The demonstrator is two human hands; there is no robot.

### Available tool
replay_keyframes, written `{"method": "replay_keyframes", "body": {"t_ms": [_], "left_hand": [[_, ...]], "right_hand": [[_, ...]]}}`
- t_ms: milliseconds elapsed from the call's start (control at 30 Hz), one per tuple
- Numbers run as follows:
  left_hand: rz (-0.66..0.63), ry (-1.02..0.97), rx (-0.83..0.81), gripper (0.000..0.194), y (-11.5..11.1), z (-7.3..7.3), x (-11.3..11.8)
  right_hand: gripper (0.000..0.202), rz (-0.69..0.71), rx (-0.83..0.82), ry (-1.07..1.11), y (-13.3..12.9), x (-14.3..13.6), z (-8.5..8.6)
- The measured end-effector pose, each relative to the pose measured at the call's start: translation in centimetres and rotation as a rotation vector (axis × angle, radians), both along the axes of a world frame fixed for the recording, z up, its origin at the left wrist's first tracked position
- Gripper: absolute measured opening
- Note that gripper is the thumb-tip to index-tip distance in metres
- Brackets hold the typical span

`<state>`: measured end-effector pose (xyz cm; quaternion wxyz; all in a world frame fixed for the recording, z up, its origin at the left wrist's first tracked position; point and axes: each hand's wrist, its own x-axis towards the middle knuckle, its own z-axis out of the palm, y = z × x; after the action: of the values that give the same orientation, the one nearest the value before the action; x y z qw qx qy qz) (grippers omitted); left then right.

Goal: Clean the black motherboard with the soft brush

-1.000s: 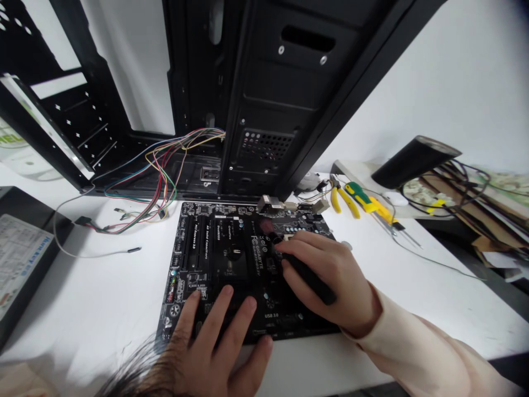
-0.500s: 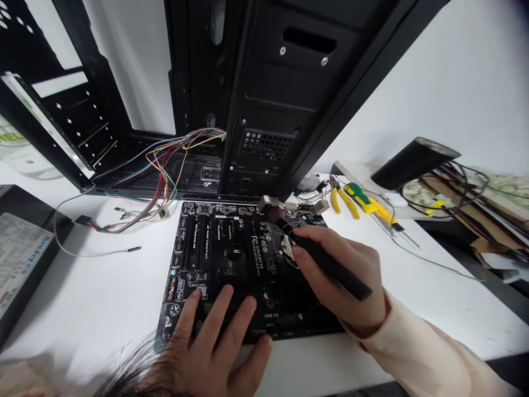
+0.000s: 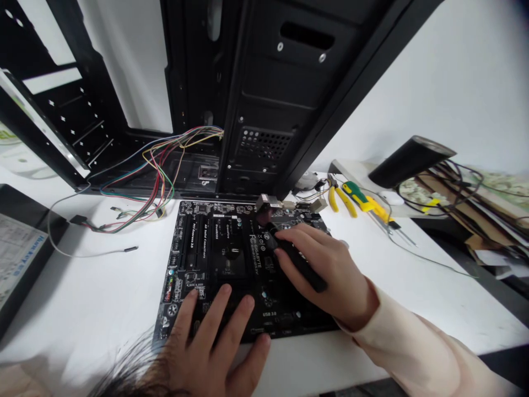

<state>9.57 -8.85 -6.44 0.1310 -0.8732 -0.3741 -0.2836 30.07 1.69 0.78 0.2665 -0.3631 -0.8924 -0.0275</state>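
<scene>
A black motherboard [image 3: 237,267] printed with GIGABYTE lies flat on the white table. My left hand [image 3: 215,347] rests with spread fingers on its near left part. In my right hand [image 3: 326,270] is a soft brush [image 3: 303,267] with a black handle, gripped like a pen. Its dark bristles reach the board's far side, beside a silver port block [image 3: 268,202]. My right hand and the handle cover part of the board's right half.
A black computer case [image 3: 264,110] stands behind the board, with coloured wires [image 3: 159,176] trailing out. At left sits a power supply [image 3: 20,253]. Yellow pliers [image 3: 342,198], a green-yellow cutter [image 3: 357,196] and a black cylinder [image 3: 413,160] lie at right.
My right hand and the brush have moved left across the motherboard, and the bristles are further left along its far side. My left hand stays spread on the board.
</scene>
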Motion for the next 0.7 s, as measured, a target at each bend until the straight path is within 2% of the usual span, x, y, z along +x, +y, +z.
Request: {"method": "replay_keyframes", "body": {"t_ms": [700], "left_hand": [[0.029,0.021,0.022,0.022,0.03,0.19,-0.04]], "right_hand": [[0.009,0.072,-0.122,0.040,-0.10,0.16,0.41]]}}
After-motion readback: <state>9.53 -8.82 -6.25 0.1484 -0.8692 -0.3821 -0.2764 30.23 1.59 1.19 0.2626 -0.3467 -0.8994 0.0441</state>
